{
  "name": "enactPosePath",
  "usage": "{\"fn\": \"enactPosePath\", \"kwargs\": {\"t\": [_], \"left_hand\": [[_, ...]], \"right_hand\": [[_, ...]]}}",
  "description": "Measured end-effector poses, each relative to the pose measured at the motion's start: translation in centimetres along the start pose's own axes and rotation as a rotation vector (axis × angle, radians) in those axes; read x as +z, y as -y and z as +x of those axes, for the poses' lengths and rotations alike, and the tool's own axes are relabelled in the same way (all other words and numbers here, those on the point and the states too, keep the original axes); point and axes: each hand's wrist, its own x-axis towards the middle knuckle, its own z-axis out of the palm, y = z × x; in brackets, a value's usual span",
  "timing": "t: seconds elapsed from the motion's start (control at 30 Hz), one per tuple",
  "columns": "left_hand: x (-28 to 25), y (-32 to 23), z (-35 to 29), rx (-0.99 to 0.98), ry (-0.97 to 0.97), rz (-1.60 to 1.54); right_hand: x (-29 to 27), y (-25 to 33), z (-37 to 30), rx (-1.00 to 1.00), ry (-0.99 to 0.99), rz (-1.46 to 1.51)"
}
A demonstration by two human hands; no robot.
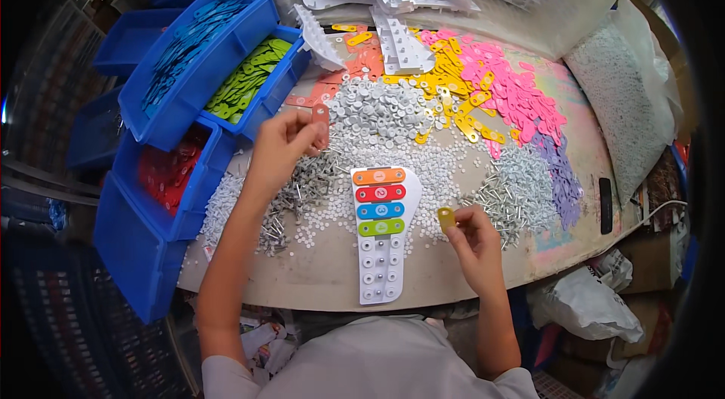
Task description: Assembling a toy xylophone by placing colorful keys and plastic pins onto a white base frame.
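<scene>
Pale grey short-sleeved shirt (362, 357) closest to the lens, a person works with two bare hands at a worn beige tabletop (317, 278) covered in small parts. The left hand (283, 146) pinches a flat, round-ended coral bar (321, 126) between thumb and fingers, raised near a heap of round white caps (377, 108). The right hand (477, 244) grips a flat yellow bar (446, 218) by its lower end, just right of a tapered white plastic base (410, 199). Across the base's wider upper part lie four round-ended bars: orange (379, 177), red (380, 194), blue (380, 210) and green (381, 228). Below them, white washers (368, 263) line its narrower end in two columns. Silver metal screws (495, 199) lie beyond the right hand; stacked blue plastic bins (257, 3) of bars stand at left, and loose pink bars (506, 82) spread at upper right.
</scene>
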Motion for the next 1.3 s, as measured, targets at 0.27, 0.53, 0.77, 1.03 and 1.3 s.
{"fn": "enactPosePath", "kwargs": {"t": [0.27, 0.53, 0.77, 1.03, 1.3], "left_hand": [[2.5, -1.0, -10.6, -0.350, 0.167, -0.551], [2.9, 0.2, -15.5, -0.310, -0.053, -0.465], [2.8, 1.2, -16.4, -0.242, -0.076, -0.322], [6.0, 1.2, -14.8, 0.053, 0.000, 0.168], [8.9, 0.8, -13.6, 0.163, 0.014, 0.434]], "right_hand": [[1.0, 1.8, -0.8, 0.093, -0.028, 0.325], [3.8, 2.9, -1.6, -0.084, 0.079, -0.218], [7.8, 0.1, -2.7, -0.271, 0.057, -0.362], [8.7, -1.8, -3.0, -0.284, -0.078, -0.561], [9.1, -3.2, -3.2, -0.322, -0.227, -0.526]]}}
